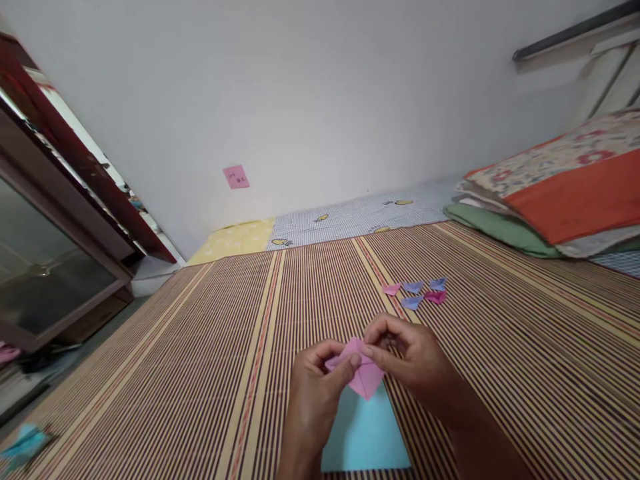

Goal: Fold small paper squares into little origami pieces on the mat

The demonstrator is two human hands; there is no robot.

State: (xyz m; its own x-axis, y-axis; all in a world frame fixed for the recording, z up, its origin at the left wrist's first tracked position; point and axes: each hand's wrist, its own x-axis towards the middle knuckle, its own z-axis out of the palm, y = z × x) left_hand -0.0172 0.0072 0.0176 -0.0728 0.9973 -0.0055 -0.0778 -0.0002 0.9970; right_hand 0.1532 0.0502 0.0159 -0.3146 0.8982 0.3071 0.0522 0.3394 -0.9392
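Note:
A piece of pink folded paper [367, 379] with visible creases is held up between both hands. My left hand [316, 380] pinches its left side, thumb on top and fingers behind. At its upper right edge, my right hand [407, 350] grips the paper between thumb and forefinger. Beneath the hands lies a light blue sheet of paper [370, 433], partly covered by the left hand and the pink paper. Beyond the right hand, several small folded paper pieces [412, 303] in pink, blue and magenta rest on the mat.
A striped bamboo mat [200, 360] spreads under everything. Folded bedding [590, 193] is stacked at the right. A pink note [236, 177] sticks to the white wall [320, 100]. Crumpled turquoise paper [26, 443] lies at the lower left, near a glass-fronted cabinet [45, 260].

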